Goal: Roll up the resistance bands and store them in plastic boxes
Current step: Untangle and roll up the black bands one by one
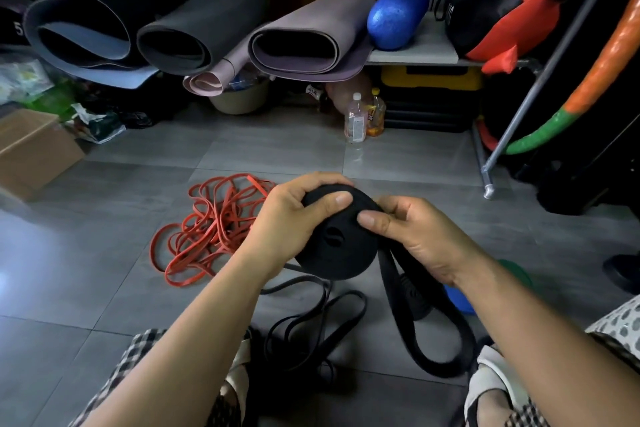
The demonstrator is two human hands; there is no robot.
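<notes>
A thick roll of wide black resistance band (337,246) is held above the floor in the middle of the view. My left hand (291,215) grips the roll from the left, thumb pressed on its top. My right hand (412,236) pinches the band at the roll's right edge, and the loose black tail (412,333) hangs from there in a loop to the floor. Thin black bands (311,326) lie on the tiles under the roll. A tangled heap of red bands (211,229) lies on the floor to the left.
Rolled mats (194,28) and a blue foam roller (398,14) fill a shelf at the back. Two bottles (356,118) stand on the floor below. A cardboard box (31,149) is at left, a metal rack leg (488,180) at right. My sandalled feet (495,381) are at the bottom.
</notes>
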